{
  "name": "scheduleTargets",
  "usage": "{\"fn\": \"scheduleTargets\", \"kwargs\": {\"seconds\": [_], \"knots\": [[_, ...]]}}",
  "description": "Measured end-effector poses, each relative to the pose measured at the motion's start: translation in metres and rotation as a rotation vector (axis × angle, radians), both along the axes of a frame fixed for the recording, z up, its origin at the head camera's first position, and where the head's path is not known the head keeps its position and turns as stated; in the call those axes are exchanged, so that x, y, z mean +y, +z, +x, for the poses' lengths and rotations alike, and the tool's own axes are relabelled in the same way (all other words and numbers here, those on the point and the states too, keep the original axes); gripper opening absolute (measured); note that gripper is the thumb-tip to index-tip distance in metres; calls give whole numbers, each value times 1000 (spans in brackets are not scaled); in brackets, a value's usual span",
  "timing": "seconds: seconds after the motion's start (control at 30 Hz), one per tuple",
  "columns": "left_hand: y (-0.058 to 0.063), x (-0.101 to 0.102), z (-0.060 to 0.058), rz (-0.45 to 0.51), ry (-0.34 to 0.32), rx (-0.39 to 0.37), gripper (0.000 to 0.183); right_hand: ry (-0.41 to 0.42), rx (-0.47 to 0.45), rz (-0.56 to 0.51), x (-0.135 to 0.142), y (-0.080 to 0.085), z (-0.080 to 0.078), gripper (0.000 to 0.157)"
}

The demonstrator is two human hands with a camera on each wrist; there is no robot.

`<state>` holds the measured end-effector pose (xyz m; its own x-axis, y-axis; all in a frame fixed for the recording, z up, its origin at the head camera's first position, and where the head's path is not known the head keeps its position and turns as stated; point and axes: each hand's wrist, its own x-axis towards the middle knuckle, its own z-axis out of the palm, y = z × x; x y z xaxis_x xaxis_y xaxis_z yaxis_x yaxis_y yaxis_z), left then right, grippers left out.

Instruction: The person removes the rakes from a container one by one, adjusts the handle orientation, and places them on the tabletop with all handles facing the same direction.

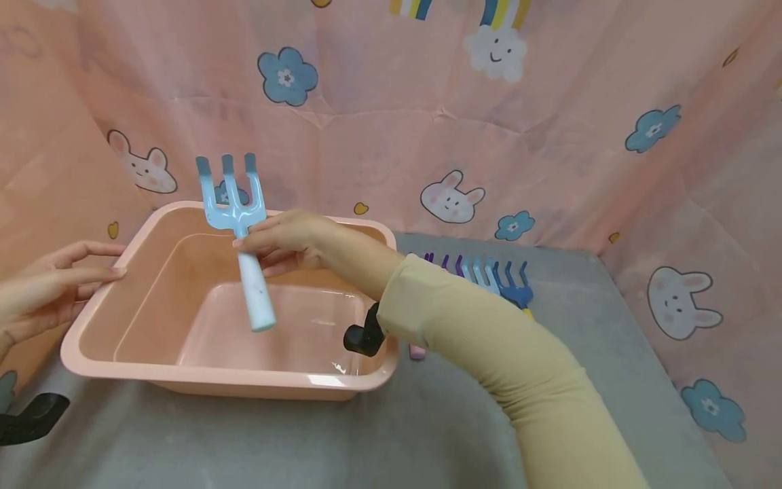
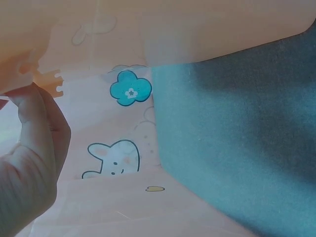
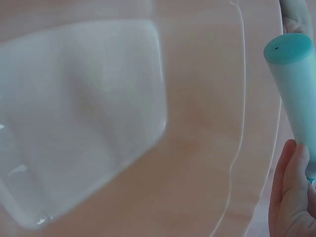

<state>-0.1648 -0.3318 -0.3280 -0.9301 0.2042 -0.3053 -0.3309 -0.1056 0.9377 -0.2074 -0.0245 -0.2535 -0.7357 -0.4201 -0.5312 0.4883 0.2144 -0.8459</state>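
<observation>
My right hand (image 1: 287, 241) grips a light-blue hand fork (image 1: 252, 285) by the upper handle, near the neck. Its three tines point up and away, with the handle slanting down over a pink plastic basin (image 1: 226, 373). In the right wrist view the fork's handle (image 3: 291, 74) shows its rounded teal end, with the fingers (image 3: 291, 182) below. At the basin's left rim is my left hand (image 1: 55, 285), thumb and fingers pinching the edge. From underneath, the left wrist view shows this hand (image 2: 37, 148) reaching up to the rim.
Right of the basin, partly behind my right sleeve (image 1: 482, 339), lie several small rakes or forks: purple tines (image 1: 452, 263), light-blue tines (image 1: 480, 272) and a dark-blue fork head (image 1: 516, 292). A pink handle end (image 1: 417, 352) shows by the basin. Patterned pink cloth (image 1: 366, 149) surrounds the grey surface (image 1: 427, 435).
</observation>
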Motion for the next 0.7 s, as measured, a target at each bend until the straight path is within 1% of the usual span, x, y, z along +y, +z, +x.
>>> {"fn": "scheduleTargets", "kwargs": {"seconds": [0.13, 0.43, 0.53, 0.7], "knots": [[-1, -1, 0, 7, 2, -5, 28, 12, 12, 17, 8, 3, 0, 15], [-5, -3, 0, 45, -9, 18, 29, 31, 37, 48, 19, 6, -1, 29], [-6, -3, 0, 44, -8, 14, 29, 36, 41, 58, 23, 6, -1, 30], [-4, -2, 0, 26, -12, 8, 28, 18, 41, 64, 31, 7, -2, 32]]}}
